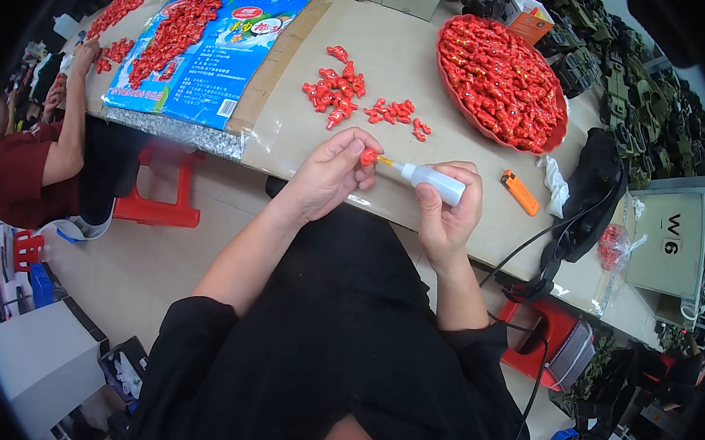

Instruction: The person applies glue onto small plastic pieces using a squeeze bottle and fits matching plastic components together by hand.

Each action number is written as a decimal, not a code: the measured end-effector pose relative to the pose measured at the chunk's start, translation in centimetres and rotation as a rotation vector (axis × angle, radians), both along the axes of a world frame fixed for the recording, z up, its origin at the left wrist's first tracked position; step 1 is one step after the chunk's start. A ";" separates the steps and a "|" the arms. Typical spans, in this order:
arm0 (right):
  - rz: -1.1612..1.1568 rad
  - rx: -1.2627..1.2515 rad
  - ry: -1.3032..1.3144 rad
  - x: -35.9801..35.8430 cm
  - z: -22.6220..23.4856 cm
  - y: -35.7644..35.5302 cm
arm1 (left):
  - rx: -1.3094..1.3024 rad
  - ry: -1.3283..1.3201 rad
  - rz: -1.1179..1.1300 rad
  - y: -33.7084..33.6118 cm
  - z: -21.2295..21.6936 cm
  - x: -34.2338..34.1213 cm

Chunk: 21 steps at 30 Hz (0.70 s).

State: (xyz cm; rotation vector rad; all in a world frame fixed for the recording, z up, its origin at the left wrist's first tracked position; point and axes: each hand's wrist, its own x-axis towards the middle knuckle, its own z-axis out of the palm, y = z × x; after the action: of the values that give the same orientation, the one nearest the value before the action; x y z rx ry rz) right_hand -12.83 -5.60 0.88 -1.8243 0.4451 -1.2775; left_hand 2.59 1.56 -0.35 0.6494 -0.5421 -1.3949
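Note:
Between the fingertips of my left hand (335, 174) is a small red figurine (367, 157). My right hand (452, 215) is closed around a white squeeze bottle (437, 183), tilted so its thin yellowish nozzle (387, 162) points left at the figurine. The nozzle tip is at or very near the red piece; I cannot tell whether they touch. On the table just beyond my hands lie a loose pile of red figurines (335, 88) and a smaller group of little red pieces (390, 111).
A red basin (562, 124) heaped with red pieces stands at the back right. An orange lighter (520, 192) and a black bag (596, 180) with a cable lie to the right. A blue printed sheet (207, 79) bears more red pieces. At far left a person (38, 157) works at the table.

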 end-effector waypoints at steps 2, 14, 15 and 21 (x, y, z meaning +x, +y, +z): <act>-0.007 0.001 -0.002 -0.1 -0.1 0.0 | -0.005 0.004 -0.003 0.0 0.0 0.0; 0.113 0.535 -0.265 -0.5 -0.4 0.2 | -0.070 0.013 -0.010 0.1 -0.6 0.2; 0.105 0.511 -0.249 -0.4 -0.1 0.3 | -0.072 0.010 -0.009 0.1 -0.5 0.2; 0.121 0.408 -0.168 -0.6 -0.4 0.2 | -0.074 -0.016 -0.009 0.1 -0.5 0.1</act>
State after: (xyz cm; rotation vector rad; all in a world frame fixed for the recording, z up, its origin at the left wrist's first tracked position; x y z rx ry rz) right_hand -13.46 -5.40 0.46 -1.3712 0.4573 -1.1486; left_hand 2.68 1.68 -0.81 0.5997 -0.6066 -1.3724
